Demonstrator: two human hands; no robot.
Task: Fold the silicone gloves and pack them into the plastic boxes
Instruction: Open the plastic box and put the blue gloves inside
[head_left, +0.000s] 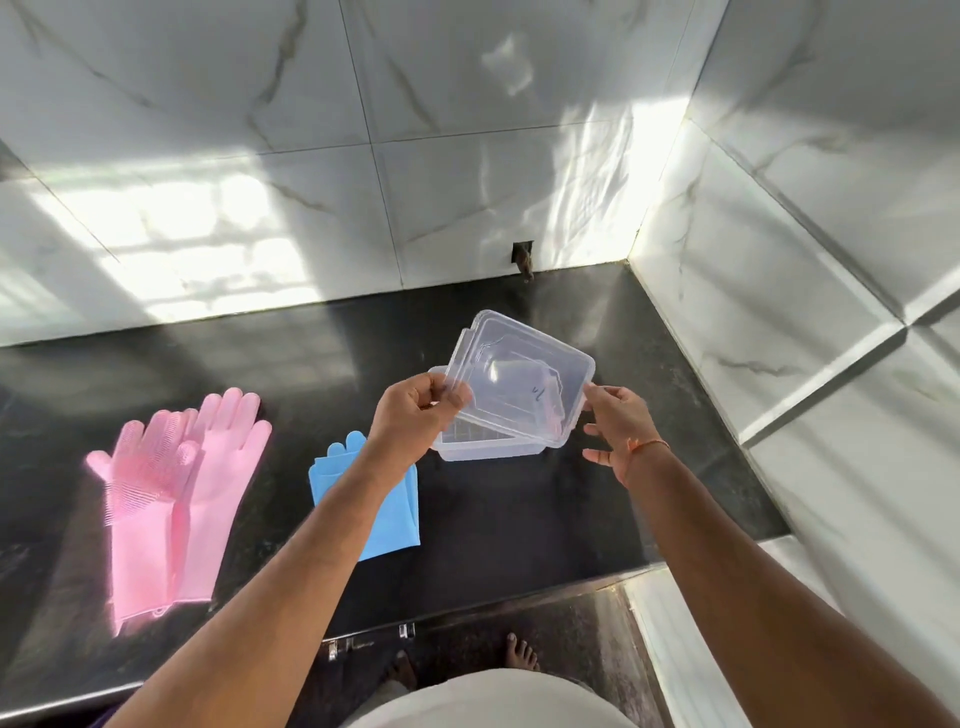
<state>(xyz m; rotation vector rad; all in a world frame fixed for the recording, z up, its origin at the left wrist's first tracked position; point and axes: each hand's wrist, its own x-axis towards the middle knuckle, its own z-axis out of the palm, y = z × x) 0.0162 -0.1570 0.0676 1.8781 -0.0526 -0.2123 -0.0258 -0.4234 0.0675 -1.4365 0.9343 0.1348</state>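
The left hand (415, 415) pinches the lid (524, 376), tilted over the box (488, 449) on the counter (519, 519); the right hand (615, 428) steadies its corner, fingers loosely spread. Lift the lid straight off and park it aside. The pink gloves (171, 493) and the blue glove (387, 512) lie unfolded to the left.

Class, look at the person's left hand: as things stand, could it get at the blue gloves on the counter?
Probably yes, but not at once. The blue gloves lie flat on the counter right beneath the left forearm, with nothing on top of them. However, the left hand is gripping the clear lid and would have to let go first.
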